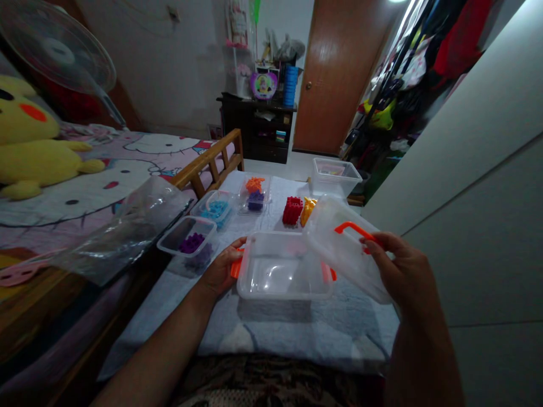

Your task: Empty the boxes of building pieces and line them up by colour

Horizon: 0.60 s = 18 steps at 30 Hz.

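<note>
In the head view, a clear plastic box (284, 268) with orange side latches sits uncovered on the cloth-covered table; nothing shows inside it. My left hand (223, 265) grips its left side at the orange latch. My right hand (399, 268) is closed on the orange handle (356, 229) of a clear lid (331, 237), held tilted beside and partly over the box's right edge. Beyond the box stand red building blocks (292, 211) and a yellow piece (308, 211).
At left are tubs with purple blocks (192, 243) and blue pieces (215, 211); farther back, a tray holds orange (255, 185) and dark purple pieces (255, 200). A clear bin (336, 172) stands at the far right. A wooden bed rail (212, 161) borders the left, a pale cabinet (470, 226) the right.
</note>
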Motion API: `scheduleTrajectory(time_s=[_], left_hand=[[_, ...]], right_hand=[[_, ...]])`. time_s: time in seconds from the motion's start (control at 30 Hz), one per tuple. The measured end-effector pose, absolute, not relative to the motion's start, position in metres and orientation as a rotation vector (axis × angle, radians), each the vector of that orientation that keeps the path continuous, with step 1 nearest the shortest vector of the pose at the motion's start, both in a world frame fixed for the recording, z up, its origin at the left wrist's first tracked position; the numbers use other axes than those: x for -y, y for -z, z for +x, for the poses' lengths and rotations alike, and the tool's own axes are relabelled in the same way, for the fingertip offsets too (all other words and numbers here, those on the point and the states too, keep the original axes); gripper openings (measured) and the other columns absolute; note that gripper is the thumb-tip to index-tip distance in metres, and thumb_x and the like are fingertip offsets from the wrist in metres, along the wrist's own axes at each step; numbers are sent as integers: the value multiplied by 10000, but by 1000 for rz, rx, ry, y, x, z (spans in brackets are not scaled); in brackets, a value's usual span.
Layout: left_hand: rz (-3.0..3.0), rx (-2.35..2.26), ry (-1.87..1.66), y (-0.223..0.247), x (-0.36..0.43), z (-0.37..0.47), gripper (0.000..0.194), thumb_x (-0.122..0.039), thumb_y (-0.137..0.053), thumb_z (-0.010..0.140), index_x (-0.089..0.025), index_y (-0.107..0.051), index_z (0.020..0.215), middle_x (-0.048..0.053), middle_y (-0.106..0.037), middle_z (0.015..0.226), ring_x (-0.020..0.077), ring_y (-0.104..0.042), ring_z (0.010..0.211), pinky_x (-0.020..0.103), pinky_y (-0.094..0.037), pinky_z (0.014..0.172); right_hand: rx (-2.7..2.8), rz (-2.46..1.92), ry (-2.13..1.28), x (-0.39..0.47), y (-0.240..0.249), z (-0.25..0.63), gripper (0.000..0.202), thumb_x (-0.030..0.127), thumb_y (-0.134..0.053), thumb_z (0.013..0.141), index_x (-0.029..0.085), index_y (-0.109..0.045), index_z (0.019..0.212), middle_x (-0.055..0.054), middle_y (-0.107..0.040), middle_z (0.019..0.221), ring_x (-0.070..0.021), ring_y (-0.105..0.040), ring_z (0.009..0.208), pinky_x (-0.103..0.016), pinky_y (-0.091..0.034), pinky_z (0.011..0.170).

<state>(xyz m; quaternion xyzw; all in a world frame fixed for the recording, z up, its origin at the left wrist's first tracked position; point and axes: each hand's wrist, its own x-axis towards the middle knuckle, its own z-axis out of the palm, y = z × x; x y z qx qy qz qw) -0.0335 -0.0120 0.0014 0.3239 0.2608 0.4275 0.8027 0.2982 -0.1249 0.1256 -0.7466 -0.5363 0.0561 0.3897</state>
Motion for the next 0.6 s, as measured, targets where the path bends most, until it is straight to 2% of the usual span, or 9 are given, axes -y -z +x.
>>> scheduleTrajectory(time_s=[0.13, 0.3, 0.6], left_hand=[[700, -568, -921, -4, 13, -33, 503, -212, -753, 621, -165, -642, 1110, 66, -766, 964, 228, -737, 770, 289, -577, 678], [685, -578, -944, -5, 13, -34, 487, -207, -722, 610, -174, -650, 1091, 62, -766, 956, 232, -736, 770, 286, -575, 658], [687, -587, -937, -7, 15, -34, 497, -235, -707, 618, -172, -651, 1108, 76, -762, 968, 282, -738, 897, 363, -597, 796]], right_hand=[[1238, -2001, -73, 139, -111, 334, 336, 503, -576, 810, 212, -728, 885, -72, -737, 781, -218, -637, 672, -306, -438, 615], [1175, -2136, -117, 142, -88, 354, 336, 500, -561, 786, 203, -709, 839, -66, -727, 717, -207, -629, 597, -295, -423, 570], [1411, -2297, -47, 129, -40, 340, 295, 391, -473, 849, 201, -699, 838, -104, -741, 797, -218, -644, 669, -310, -404, 633]])
